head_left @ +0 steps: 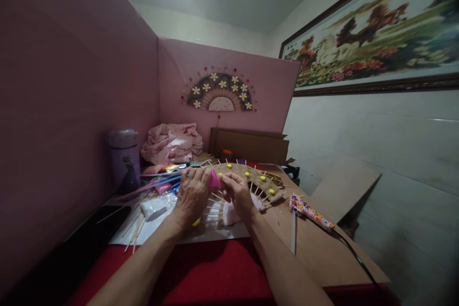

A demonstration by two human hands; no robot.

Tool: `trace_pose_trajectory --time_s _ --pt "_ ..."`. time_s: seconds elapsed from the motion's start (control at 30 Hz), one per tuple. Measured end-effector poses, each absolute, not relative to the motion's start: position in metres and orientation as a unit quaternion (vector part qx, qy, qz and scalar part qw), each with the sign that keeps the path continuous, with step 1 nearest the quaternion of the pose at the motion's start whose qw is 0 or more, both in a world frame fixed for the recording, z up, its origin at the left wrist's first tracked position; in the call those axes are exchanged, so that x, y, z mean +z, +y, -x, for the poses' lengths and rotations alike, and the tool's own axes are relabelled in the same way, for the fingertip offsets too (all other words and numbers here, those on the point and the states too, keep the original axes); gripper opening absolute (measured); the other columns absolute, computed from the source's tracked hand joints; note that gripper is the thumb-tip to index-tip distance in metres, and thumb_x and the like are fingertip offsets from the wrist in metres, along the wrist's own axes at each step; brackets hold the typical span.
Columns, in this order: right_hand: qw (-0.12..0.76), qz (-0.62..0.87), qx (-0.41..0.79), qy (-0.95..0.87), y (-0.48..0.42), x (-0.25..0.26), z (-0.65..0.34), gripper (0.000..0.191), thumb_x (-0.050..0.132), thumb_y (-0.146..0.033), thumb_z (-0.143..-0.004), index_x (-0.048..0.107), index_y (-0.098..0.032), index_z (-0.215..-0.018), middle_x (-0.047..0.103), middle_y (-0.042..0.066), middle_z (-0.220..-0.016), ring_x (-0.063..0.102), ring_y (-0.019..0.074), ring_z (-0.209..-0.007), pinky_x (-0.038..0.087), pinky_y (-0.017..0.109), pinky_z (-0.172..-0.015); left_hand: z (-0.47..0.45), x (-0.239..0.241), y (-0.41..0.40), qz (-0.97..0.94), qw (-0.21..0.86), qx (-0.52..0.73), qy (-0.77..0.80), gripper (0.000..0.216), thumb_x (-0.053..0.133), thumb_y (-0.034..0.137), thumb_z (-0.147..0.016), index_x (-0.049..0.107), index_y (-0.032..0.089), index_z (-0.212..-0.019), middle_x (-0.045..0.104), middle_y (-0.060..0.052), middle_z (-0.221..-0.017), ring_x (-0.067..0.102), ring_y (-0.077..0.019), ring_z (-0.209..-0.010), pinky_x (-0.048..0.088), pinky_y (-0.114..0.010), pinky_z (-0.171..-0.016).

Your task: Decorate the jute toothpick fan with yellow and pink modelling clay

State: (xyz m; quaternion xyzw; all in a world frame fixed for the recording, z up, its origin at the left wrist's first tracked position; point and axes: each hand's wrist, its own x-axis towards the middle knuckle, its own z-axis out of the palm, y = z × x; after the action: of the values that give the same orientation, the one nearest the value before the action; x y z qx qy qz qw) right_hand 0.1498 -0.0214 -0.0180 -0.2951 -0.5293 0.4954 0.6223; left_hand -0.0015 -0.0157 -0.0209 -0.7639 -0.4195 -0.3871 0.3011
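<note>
A bright pink piece (214, 180), maybe paper or felt, sticks up between my hands. My left hand (193, 194) is closed on it, back of the hand toward me. Close beside it, the fingers of my right hand (236, 193) are pinched together; whatever they hold is hidden. Beneath both hands lies a half-round woven fan (256, 176) of tan cord with thin sticks and yellow dots along its band. Its pale pink centre (229, 214) is partly covered by my right hand.
A flowered glue gun (311, 213) with a black cord lies at right. Loose sticks (134, 232), a plastic bag (157, 206) and craft supplies lie left, near a purple cup (125, 162) and pink cloth (174, 143). A finished flowered fan (220, 91) hangs behind cardboard (251, 146).
</note>
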Motion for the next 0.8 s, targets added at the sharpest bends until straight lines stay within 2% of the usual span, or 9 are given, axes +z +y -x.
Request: trace_pose_trajectory --time_s 0.2,0.43,0.6,0.8 --pt "0.600 0.247 0.599 -0.469 -0.021 -0.015 -0.154 0.017 0.076 -0.029 -0.063 0.067 -0.016 -0.068 0.055 -0.004 -0.050 0.044 0.0066 -0.041 0.028 0.017 -0.036 0.002 -0.025 -0.013 0.768 0.282 -0.411 -0.403 0.037 0.059 0.023 -0.087 0.055 0.014 -0.123 0.065 -0.015 -0.114 0.057 -0.0309 -0.103 0.040 -0.043 -0.092" --pt "0.598 0.245 0.608 -0.461 -0.021 -0.016 -0.153 0.017 0.079 -0.027 -0.061 0.066 -0.016 -0.064 0.055 -0.004 -0.051 0.049 0.0070 -0.041 0.033 0.017 -0.036 0.000 -0.029 -0.014 0.774 0.222 -0.438 -0.401 0.038 0.054 0.012 -0.085 0.054 0.018 -0.122 0.066 -0.012 -0.111 0.059 -0.0284 -0.101 0.042 -0.044 -0.093" --pt "0.593 0.218 0.606 -0.483 -0.021 -0.015 -0.154 0.026 0.075 -0.035 -0.068 0.060 -0.017 -0.057 0.055 -0.003 -0.050 0.050 0.0079 -0.040 0.033 0.018 -0.034 0.001 -0.031 -0.012 0.778 0.207 -0.452 -0.385 0.040 0.053 0.010 -0.084 0.053 0.018 -0.124 0.066 -0.013 -0.112 0.059 -0.0283 -0.103 0.043 -0.044 -0.094" --pt "0.587 0.225 0.617 -0.474 -0.022 -0.013 -0.154 0.024 0.081 -0.032 -0.063 0.063 -0.016 -0.065 0.056 -0.005 -0.050 0.050 0.0069 -0.040 0.036 0.017 -0.037 0.002 -0.031 -0.011 0.783 0.194 -0.459 -0.371 0.038 0.053 0.014 -0.087 0.053 0.014 -0.125 0.066 -0.013 -0.112 0.057 -0.0282 -0.103 0.044 -0.042 -0.093"
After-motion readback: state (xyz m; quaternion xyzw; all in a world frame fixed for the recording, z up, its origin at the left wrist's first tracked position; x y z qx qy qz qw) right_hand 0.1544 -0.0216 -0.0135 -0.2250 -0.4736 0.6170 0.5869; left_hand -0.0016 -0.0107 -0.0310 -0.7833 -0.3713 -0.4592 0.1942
